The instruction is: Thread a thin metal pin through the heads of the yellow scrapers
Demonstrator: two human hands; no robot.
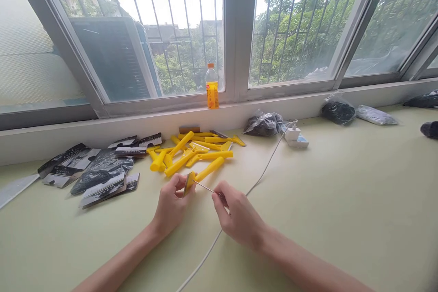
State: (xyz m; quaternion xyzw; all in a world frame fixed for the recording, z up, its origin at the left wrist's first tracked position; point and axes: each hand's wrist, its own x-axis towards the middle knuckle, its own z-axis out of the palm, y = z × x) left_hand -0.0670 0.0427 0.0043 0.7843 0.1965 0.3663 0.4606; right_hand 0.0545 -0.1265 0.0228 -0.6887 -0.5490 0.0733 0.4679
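Observation:
My left hand (174, 198) grips a yellow scraper (209, 169) by its head, which has a metal blade along its edge. The scraper's handle points up and to the right. In my right hand (236, 210) is a screwdriver (204, 186); its thin shaft reaches left to the scraper's head. My curled fingers hide most of the screwdriver's handle. Just beyond both hands lies a pile of several more yellow scrapers (181, 160), heaped across one another on the pale green table (328, 200).
Black-and-white packaging cards (102, 189) and a black plastic-bagged item (102, 164) lie at the left. A white cable (263, 171) crosses the table under my right hand to a power strip (297, 141). Bagged dark items (263, 123) and an orange drink bottle (212, 89) are by the window.

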